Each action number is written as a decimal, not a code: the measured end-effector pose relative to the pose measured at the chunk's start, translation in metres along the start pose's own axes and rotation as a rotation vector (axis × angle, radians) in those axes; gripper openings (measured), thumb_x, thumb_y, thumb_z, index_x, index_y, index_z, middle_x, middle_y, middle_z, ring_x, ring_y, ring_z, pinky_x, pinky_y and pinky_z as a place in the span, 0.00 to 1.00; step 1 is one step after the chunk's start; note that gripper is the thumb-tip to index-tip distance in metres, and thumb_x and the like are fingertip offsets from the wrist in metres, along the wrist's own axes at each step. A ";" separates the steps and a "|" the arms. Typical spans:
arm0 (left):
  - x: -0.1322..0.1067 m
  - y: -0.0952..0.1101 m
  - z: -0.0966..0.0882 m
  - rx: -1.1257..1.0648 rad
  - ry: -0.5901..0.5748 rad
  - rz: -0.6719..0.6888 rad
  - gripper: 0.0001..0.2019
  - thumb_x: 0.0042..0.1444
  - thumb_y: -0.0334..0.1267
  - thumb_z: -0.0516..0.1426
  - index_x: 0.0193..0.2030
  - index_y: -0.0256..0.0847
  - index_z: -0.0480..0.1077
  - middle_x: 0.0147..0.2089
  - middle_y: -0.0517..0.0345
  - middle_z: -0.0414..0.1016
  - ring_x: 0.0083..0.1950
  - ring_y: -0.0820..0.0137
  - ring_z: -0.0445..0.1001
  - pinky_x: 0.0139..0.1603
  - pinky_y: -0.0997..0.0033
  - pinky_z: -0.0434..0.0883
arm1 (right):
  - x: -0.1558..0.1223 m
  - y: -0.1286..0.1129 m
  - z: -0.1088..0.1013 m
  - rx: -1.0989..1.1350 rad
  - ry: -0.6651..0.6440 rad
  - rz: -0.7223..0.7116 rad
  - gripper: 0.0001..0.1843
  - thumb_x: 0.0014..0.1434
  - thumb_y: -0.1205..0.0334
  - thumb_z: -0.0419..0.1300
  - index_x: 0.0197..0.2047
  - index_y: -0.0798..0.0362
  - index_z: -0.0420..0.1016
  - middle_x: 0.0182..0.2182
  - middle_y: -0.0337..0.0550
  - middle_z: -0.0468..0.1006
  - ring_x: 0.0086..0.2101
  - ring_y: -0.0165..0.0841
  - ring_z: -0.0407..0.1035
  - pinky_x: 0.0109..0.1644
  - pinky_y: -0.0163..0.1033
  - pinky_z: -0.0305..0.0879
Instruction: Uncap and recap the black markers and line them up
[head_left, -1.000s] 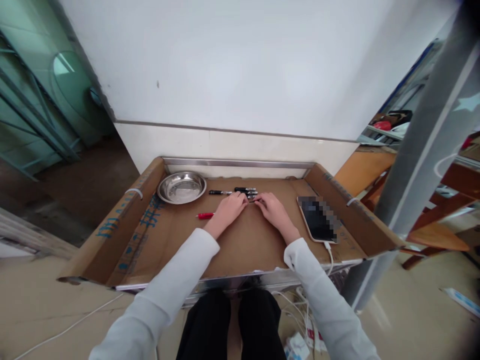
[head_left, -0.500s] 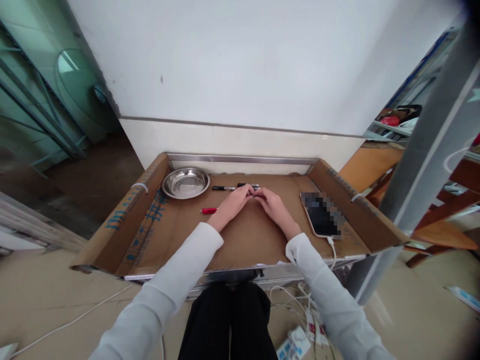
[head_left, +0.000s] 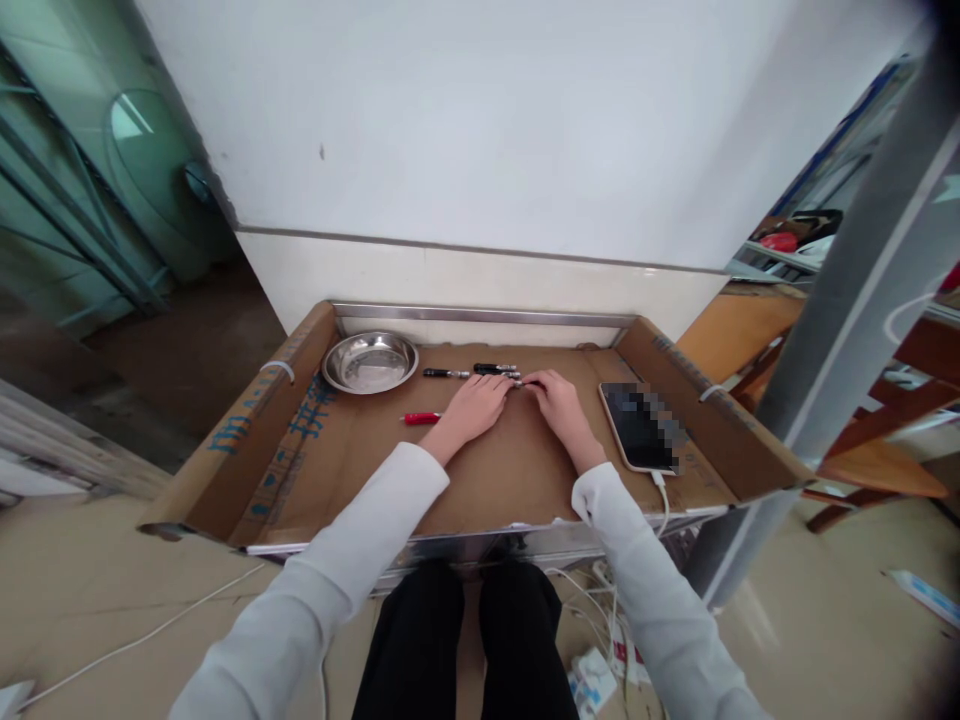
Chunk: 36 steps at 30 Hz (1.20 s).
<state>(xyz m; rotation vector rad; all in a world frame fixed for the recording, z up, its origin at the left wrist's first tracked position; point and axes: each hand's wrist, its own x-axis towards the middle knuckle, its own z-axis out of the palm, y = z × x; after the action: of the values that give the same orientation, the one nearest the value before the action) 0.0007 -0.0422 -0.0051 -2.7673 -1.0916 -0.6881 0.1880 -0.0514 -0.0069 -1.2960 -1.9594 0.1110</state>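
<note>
On the cardboard-lined tray, my right hand pinches the end of a slim black-and-silver pen-like piece. Against that same piece, the fingertips of my left hand are pressed together and cover most of it. A black pen with a silvery end lies just left of my left fingers. Another black-and-silver pen rests right behind them. Below my left hand, a red pen is partly hidden by the wrist.
A round steel bowl stands at the tray's back left. A phone with a white cable lies on the right. Raised cardboard sides border the tray, and a grey metal post rises beyond its right side.
My hands have moved slightly apart at the fingertips. My left hand has flattened over the piece, and more of the black pens behind it shows. The loose pens, bowl and phone stay put.
</note>
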 end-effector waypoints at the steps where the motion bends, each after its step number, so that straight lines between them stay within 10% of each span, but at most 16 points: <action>1: 0.000 0.000 -0.001 0.016 -0.014 0.008 0.15 0.63 0.34 0.44 0.54 0.36 0.63 0.52 0.47 0.70 0.54 0.64 0.67 0.55 0.62 0.61 | 0.000 0.001 -0.001 -0.011 0.014 0.019 0.11 0.60 0.66 0.50 0.39 0.52 0.74 0.37 0.47 0.76 0.39 0.37 0.69 0.47 0.42 0.64; 26: -0.003 -0.007 -0.014 -0.075 0.080 -0.050 0.17 0.66 0.36 0.41 0.56 0.39 0.62 0.47 0.50 0.66 0.45 0.67 0.69 0.48 0.65 0.65 | -0.002 -0.022 0.000 0.103 0.109 0.110 0.13 0.62 0.61 0.48 0.42 0.52 0.71 0.39 0.48 0.78 0.39 0.37 0.73 0.46 0.41 0.66; 31: -0.006 -0.011 -0.018 -0.223 0.149 -0.061 0.17 0.65 0.34 0.41 0.57 0.39 0.60 0.48 0.49 0.64 0.46 0.69 0.69 0.51 0.66 0.66 | -0.005 -0.038 0.002 0.297 -0.086 0.023 0.34 0.59 0.68 0.46 0.67 0.51 0.40 0.58 0.54 0.66 0.52 0.35 0.67 0.52 0.43 0.66; 36: -0.013 -0.026 -0.033 -0.137 0.171 -0.153 0.15 0.64 0.33 0.44 0.53 0.40 0.65 0.47 0.49 0.67 0.48 0.65 0.68 0.52 0.63 0.65 | -0.005 -0.034 0.005 0.254 -0.129 -0.081 0.42 0.57 0.69 0.46 0.68 0.53 0.25 0.65 0.54 0.52 0.62 0.35 0.52 0.61 0.49 0.56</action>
<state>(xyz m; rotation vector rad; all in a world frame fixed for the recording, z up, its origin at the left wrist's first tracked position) -0.0377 -0.0390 0.0164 -2.6917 -1.2727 -1.0335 0.1602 -0.0696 0.0022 -1.0657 -2.0272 0.3991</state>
